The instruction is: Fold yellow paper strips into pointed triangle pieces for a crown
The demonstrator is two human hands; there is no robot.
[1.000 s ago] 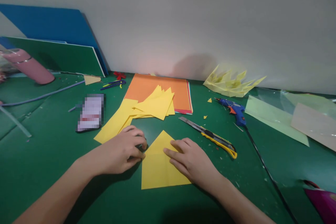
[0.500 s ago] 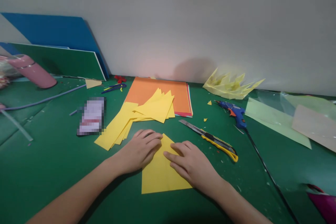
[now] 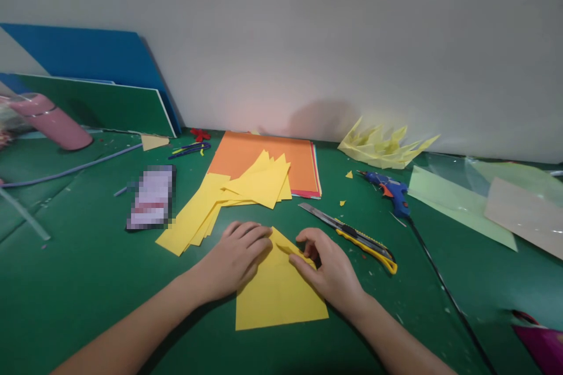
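Note:
A yellow sheet of paper (image 3: 281,299) lies on the green table in front of me, its upper corners folded toward a point. Its upper left edge is under my left hand (image 3: 240,255), whose fingers lie over the paper and press it down. My right hand (image 3: 328,266) is at the upper right edge, fingers curled and thumb on the near side, around a slightly raised flap. The right fingertips are partly hidden. Just beyond lies a pile of folded yellow paper pieces (image 3: 259,181). A yellow utility knife (image 3: 352,234) with its blade out lies to the right.
Orange paper (image 3: 246,152) tops a stack of sheets near the wall. A phone (image 3: 152,196) lies left. At right are a blue glue gun (image 3: 389,187) with its cord, a spiky pale yellow paper piece (image 3: 382,149) and pale green paper (image 3: 457,205). A pink bottle (image 3: 57,120) stands far left.
My right hand has gone from lying with fingers stretched on the paper to curling at its right edge, where a flap now lifts. The left hand has stayed in place.

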